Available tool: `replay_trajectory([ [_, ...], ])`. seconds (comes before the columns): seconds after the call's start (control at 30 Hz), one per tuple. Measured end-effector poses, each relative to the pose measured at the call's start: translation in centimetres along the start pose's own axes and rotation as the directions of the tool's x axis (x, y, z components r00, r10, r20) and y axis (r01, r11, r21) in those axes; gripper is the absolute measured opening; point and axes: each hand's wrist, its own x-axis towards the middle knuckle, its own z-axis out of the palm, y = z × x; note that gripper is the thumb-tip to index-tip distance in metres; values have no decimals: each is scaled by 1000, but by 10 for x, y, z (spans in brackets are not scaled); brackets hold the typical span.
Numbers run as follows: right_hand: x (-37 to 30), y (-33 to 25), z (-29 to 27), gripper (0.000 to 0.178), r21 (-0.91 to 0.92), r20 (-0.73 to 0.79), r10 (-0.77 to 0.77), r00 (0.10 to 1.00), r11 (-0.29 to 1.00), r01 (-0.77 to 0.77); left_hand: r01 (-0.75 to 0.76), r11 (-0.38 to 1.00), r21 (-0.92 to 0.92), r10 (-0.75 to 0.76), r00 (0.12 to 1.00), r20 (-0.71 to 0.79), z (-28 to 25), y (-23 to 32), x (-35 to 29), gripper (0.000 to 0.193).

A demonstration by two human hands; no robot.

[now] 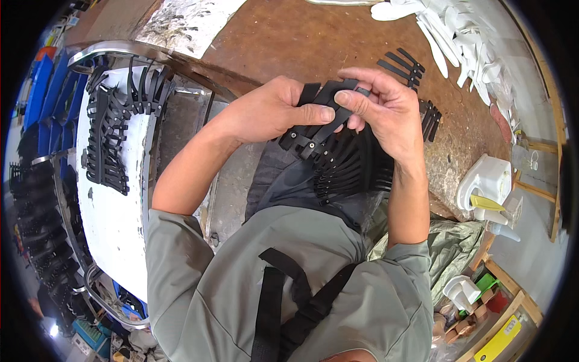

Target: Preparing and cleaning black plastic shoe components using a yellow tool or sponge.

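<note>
Two grips (280, 110) (391, 111) pinch riveted black straps (329, 94).

Ahead of me, the brown table (289, 36) bears a stained white sheet (188, 24) and, farther right, a heap of white pieces (461, 39). Blue bins (41, 90) stand to my far left; to my right I see a white container (493, 176) near crumpled green cloth (457, 242).

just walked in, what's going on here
A person is handling a black strap piece with riveted joints, pinching its strips between the thumb and fingers of the left hand and the right hand. More black straps lie over the lap. Another black bunch sits on a white surface to the left, and white pieces are heaped at the far right of the brown table.
</note>
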Motion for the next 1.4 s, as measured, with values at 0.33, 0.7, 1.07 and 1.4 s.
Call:
replay_trajectory([
  [0.33,-4,-4,-10,16,-2,84,24,996,1000,-24,-7,999,-39,13,988,151,1,11,7,29],
  [0.7,-11,0,-11,13,-31,12,19,1000,999,-18,130,966,-222,-85,976,202,12,12,11,24],
  [1.07,-67,6,-67,28,-56,-277,-255,926,967,250,245,960,-136,-206,947,246,44,35,40,21],
  [1.4,-238,47,-249,60,-376,-924,-320,211,863,-338,307,951,-28,-305,951,55,57,52,55,30],
])
